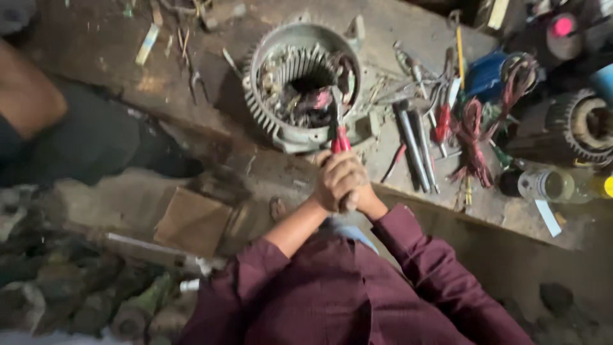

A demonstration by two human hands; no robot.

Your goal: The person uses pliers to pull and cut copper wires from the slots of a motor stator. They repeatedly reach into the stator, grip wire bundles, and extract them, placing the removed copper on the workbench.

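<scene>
Both my hands are clasped together around the red handles of a pair of pliers (340,140). My left hand (333,181) lies on top, with my right hand (366,199) wrapped behind it. The plier jaws reach into a grey finned motor housing (262,108) lying on the dirty work surface. They bite into the tangled, cut copper windings (300,96) inside it. My maroon sleeves fill the bottom of the view.
Right of the housing lie metal rods (416,144), a red-handled tool (442,124), a bundle of red wire (472,137), a blue object (485,75), another wound motor part (584,128) and a plastic bottle (549,185). Cardboard (191,220) lies lower left. Another person's limb (25,96) is at the left.
</scene>
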